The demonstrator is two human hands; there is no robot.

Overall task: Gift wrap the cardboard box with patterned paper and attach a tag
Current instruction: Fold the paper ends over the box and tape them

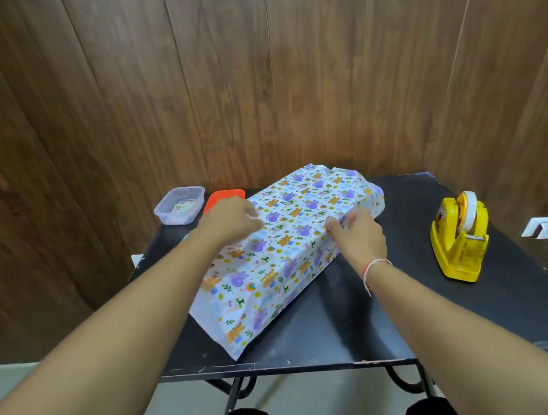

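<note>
Left hand [233,221] sits on the far left top edge of the wrapped box [285,250], fingers curled, pinching or pressing the patterned paper [303,203] there; which of the two, cannot tell. Right hand [359,235] is on the right top edge, fingers bent down and gripping a fold of paper against the box side. A thread band is on the right wrist.

Box lies diagonally across the middle of the black table [349,329], near end close to the front edge, far end toward the back edge. Paper covers top and long sides. Near end shows loose paper sticking past the box, far end looks bunched, neither end folded flat yet.

Handling guess: box probably light and stiff, edges hold shape under pressure. Paper thin, glossy-looking, likely slippery, creases and tears easily. Best hold: flat fingers on the top edges and corners, pinch paper only at the flaps, don't drag.

Yellow tape dispenser [459,239] stands near the right edge, well apart from the box. Clear plastic container [180,205] at the back left corner holds something small, possibly tags. Orange lid [221,198] just beside it, touching or near the box's far left side.
</note>
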